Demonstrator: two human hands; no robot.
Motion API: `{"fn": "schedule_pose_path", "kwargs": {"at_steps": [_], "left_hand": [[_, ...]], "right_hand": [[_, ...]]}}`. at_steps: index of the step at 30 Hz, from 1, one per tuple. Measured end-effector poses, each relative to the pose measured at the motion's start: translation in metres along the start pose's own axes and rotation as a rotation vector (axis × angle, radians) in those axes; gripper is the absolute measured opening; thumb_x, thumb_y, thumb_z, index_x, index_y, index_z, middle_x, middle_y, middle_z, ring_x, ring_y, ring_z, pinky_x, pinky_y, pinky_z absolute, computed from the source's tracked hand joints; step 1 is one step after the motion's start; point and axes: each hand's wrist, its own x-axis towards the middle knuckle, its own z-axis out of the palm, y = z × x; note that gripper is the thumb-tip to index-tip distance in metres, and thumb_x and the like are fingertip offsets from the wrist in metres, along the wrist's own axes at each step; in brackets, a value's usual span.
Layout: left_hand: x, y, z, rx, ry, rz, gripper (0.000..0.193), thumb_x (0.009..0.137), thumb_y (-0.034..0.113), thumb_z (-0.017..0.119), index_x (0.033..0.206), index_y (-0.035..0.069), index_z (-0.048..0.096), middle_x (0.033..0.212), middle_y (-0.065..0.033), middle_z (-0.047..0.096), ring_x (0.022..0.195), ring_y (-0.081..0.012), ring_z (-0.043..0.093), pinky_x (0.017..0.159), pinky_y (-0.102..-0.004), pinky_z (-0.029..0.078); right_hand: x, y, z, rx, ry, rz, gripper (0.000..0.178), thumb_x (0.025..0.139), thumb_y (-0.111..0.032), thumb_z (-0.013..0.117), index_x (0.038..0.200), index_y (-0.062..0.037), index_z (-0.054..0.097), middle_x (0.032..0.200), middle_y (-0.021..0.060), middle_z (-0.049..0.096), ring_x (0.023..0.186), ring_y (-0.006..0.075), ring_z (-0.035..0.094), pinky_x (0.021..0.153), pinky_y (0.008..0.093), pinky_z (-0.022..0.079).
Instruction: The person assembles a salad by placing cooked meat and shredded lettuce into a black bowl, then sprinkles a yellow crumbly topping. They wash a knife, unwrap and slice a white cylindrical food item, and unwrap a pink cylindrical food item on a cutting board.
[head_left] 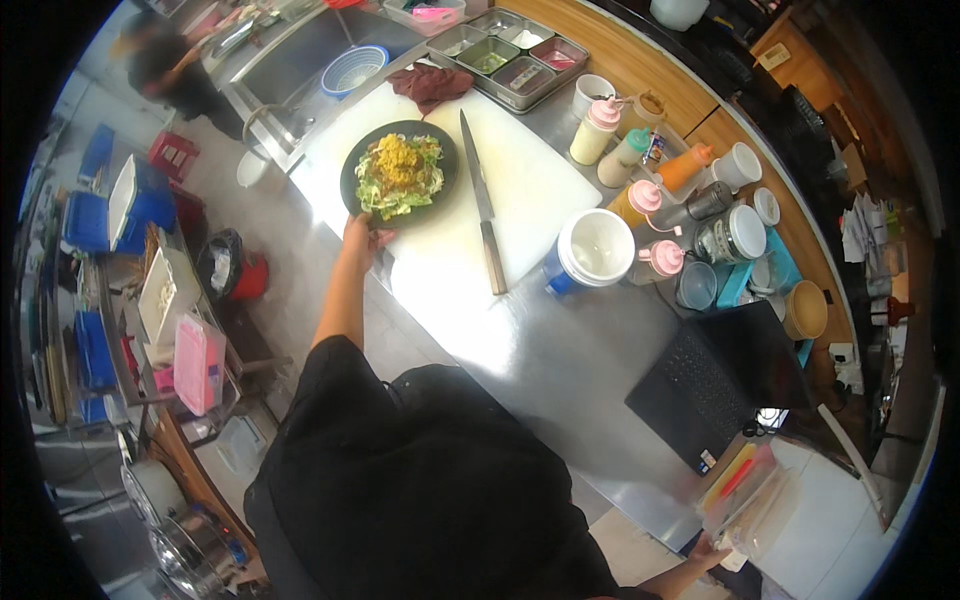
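A white cutting board [535, 195] bears, on its left part, a dark round plate [350, 183] of salad [402, 172], without a long axis. At the board's left edge, the nearer left hand [366, 236] pinches the near rim, thumb above; the plate lies straight ahead of those fingers. The right hand [706, 554] is well right of the board, its grip unclear. The laptop sticker [707, 461], right of the board, is illegible.

– How does the plate [451, 170] look?
– Smooth and matt.
– And the worktop [540, 355]?
– Glossy metal. The cutting board [535, 170], on the left, looks like smooth plastic; the knife [481, 195], metal with a wooden handle; the far rag [432, 88], rumpled cloth
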Motion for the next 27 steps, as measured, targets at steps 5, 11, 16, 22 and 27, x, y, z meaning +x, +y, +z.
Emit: {"fn": "schedule_pose_path", "kwargs": {"at_steps": [5,11,16,22,27], "left_hand": [[-0.015,0.005,0.003,-0.048,-0.011,0.079,0.027,0.102,0.007,0.045,0.128,0.000,0.049,0.120,-0.0173,0.064,0.086,-0.0250,0.070,0.077,-0.0408,0.066],[-0.044,0.025,-0.002,0.079,-0.023,0.148,0.033,0.099,0.006,0.047,0.131,-0.002,0.051,0.111,-0.0173,0.068,0.084,-0.0256,0.073,0.068,-0.0371,0.065],[-0.072,0.098,0.014,0.146,-0.089,0.183,0.033,0.097,0.008,0.050,0.127,-0.005,0.056,0.105,-0.0177,0.070,0.079,-0.0257,0.074,0.068,-0.0360,0.066],[-0.035,0.205,0.097,0.178,-0.311,0.214,0.031,0.095,0.007,0.051,0.122,-0.008,0.058,0.104,-0.0187,0.072,0.077,-0.0256,0.076,0.063,-0.0329,0.067],[0.075,0.255,0.195,0.145,-0.435,0.244,0.025,0.096,0.008,0.053,0.113,-0.009,0.057,0.104,-0.0199,0.068,0.079,-0.0296,0.074,0.063,-0.0369,0.066]], "right_hand": [[-0.048,0.021,0.007,-0.057,0.558,-0.105,0.083,0.101,-0.064,0.051,0.159,-0.0078,0.034,0.158,0.0181,0.041,0.139,0.0460,0.044,0.111,0.0582,0.045],[-0.081,0.090,-0.103,-0.192,0.513,-0.114,0.082,0.098,-0.060,0.060,0.157,-0.0077,0.037,0.158,0.0198,0.040,0.133,0.0462,0.050,0.102,0.0579,0.052],[-0.116,0.159,-0.179,-0.305,0.534,0.164,0.078,0.097,-0.057,0.061,0.154,-0.0076,0.041,0.156,0.0217,0.041,0.126,0.0412,0.058,0.095,0.0568,0.056],[-0.194,0.270,-0.138,-1.077,0.324,0.493,0.076,0.087,-0.046,0.077,0.144,-0.0001,0.054,0.125,0.0202,0.068,0.107,0.0407,0.068,0.088,0.0496,0.059],[-0.271,0.360,-0.087,-1.332,0.019,0.220,0.058,0.082,-0.032,0.082,0.125,0.0037,0.064,0.102,0.0177,0.073,0.082,0.0299,0.070,0.068,0.0432,0.060]]}}
